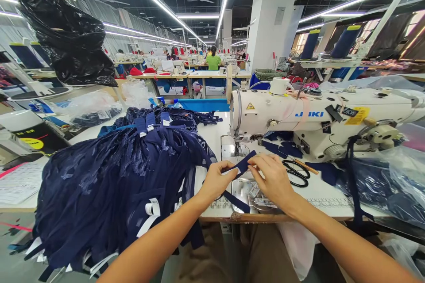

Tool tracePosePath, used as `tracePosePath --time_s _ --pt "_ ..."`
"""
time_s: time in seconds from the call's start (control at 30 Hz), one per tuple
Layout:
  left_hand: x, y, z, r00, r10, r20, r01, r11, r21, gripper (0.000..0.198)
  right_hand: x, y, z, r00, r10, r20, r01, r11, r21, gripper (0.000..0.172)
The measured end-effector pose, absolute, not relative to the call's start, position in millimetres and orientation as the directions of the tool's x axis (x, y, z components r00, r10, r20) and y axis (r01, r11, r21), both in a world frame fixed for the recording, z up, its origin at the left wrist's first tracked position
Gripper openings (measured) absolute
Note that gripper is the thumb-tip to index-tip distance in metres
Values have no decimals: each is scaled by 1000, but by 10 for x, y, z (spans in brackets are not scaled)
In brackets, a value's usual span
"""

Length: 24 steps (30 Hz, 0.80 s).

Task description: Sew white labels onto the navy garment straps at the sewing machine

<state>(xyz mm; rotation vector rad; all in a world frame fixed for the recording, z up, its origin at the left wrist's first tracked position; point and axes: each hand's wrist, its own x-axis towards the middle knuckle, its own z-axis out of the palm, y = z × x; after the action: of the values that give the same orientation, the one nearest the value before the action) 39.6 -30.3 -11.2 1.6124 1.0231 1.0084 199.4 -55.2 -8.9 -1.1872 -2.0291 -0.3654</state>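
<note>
Between my two hands a navy fabric strap [245, 164] is held up in front of the needle area of a white sewing machine [282, 110]. My left hand [217, 181] pinches it from the left, with a bit of white, perhaps a label, showing near the thumb. My right hand [270, 177] grips its other end between thumb and fingertips. Below, a loose navy strip [236, 202] hangs over the metal plate [242, 188]. A large heap of navy lace garments [116, 172] with white labels lies to the left of my left hand.
Black-handled scissors [295, 173] and an orange stick-like tool [305, 166] lie right of my right hand. Navy scraps [282, 148] rest under the machine arm. Clear plastic bags [385, 181] with navy pieces are at the right. A black plastic bag [68, 37] hangs upper left.
</note>
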Motion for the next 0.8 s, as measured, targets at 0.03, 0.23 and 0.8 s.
tracePosePath --time_s 0.03,0.23,0.8 --pt "388 -308 -102 319 937 144 167 -205 964 15 2028 -549 -70 -306 615 726 834 542 -107 14" --pt "375 -322 -12 432 893 124 232 -243 942 12 2138 -529 86 -503 676 539 750 651 -116 21" --pt "289 -113 127 632 769 -101 384 -197 902 21 2256 -448 140 -485 813 322 713 581 -393 8"
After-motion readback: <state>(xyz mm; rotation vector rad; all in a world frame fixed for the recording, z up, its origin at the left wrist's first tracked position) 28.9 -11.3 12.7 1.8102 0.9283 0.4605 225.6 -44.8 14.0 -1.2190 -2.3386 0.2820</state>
